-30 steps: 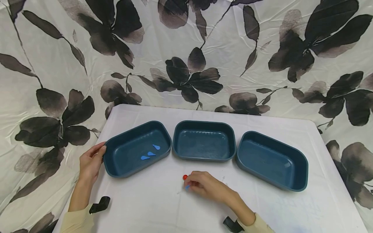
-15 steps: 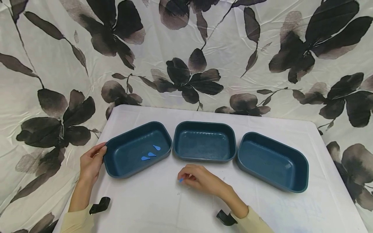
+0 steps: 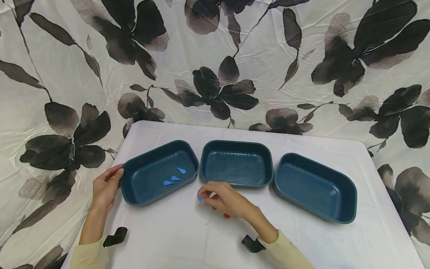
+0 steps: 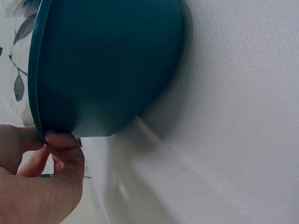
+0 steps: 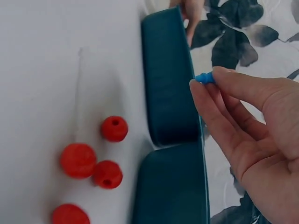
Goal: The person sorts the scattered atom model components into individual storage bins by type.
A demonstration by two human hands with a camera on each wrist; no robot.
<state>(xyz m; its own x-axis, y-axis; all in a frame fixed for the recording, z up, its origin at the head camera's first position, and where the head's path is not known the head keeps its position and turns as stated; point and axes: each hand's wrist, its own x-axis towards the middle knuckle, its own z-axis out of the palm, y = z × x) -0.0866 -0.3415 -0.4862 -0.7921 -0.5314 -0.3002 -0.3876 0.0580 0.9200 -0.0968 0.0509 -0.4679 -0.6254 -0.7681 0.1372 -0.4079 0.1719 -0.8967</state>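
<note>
My left hand (image 3: 105,186) pinches the left end of the left dark teal tray (image 3: 141,164) at its rim; in the left wrist view its thumb and fingers meet over the rim (image 4: 35,84). Inside that tray lie three flat blue teardrop-shaped pieces (image 3: 175,178). My right hand (image 3: 230,198) is over the table, in front of the gap between the left and middle trays. Its thumb and index finger pinch a small blue piece (image 5: 204,78), partly covered by the fingertips. Several round red beads (image 5: 114,129), some showing a hole, lie on the table beneath this hand, mostly hidden in the head view.
The middle tray (image 3: 236,144) and the right tray (image 3: 339,175), both teal, stand in an arc with the left one on a white-covered table (image 3: 161,235). A flowered cloth (image 3: 268,56) hangs behind the table. Black camera mounts sit at both wrists.
My right hand has moved left and away from me toward the left tray, carrying the blue piece. Red beads now show under the hand. The left hand stays on the rim.
</note>
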